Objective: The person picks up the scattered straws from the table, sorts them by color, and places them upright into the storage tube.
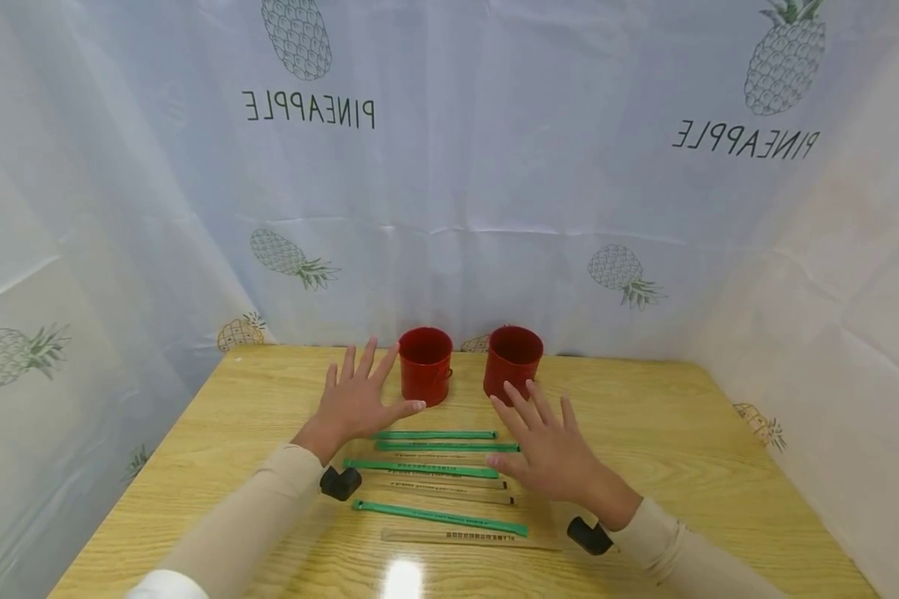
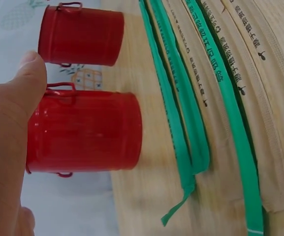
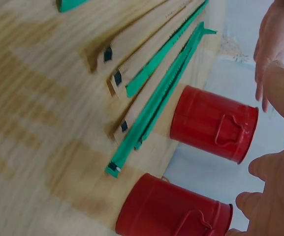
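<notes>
My left hand (image 1: 355,403) is held above the table with fingers spread, beside the left red metal bucket (image 1: 425,378). My right hand (image 1: 554,453), also spread and holding nothing, hovers in front of the right red bucket (image 1: 504,374). Below and between the hands lie several long, slim paper-wrapped packets, some green (image 1: 438,518) and some brown (image 1: 457,537), roughly parallel. They look like wrapped chopsticks; printing shows on the brown packets (image 2: 240,73) in the left wrist view. Small handles show on the bucket (image 3: 213,123) in the right wrist view.
A wooden table (image 1: 644,433) carries everything. Pale cloth curtains (image 1: 457,183) with pineapple prints close off its back and sides. Both buckets stand upright near the table's back edge, a small gap between them. A black wrist device (image 1: 340,482) sits under each wrist.
</notes>
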A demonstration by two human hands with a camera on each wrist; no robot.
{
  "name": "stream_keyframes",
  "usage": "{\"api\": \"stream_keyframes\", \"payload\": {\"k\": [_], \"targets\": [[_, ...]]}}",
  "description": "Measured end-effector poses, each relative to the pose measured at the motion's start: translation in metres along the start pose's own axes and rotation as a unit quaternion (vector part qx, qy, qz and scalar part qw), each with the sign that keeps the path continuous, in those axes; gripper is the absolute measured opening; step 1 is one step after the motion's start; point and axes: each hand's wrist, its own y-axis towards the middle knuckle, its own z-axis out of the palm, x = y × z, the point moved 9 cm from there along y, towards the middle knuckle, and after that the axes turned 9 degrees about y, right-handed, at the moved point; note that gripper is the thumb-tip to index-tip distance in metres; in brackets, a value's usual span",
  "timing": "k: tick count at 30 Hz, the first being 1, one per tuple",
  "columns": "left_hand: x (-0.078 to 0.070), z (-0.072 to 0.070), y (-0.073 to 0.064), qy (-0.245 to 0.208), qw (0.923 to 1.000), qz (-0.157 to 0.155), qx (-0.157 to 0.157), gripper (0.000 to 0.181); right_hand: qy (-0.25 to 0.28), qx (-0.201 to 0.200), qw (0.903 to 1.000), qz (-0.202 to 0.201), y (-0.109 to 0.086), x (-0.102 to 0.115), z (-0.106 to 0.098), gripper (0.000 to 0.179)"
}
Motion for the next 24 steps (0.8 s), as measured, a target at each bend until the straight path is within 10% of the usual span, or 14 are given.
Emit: {"api": "stream_keyframes", "payload": {"k": [24], "targets": [[0.009,0.028,0.010,-0.038,0.9990,-0.013,0.019,0.114,-0.003,0.054,0.9985,0.004,-0.004,-0.001,0.036,0.087]]}}
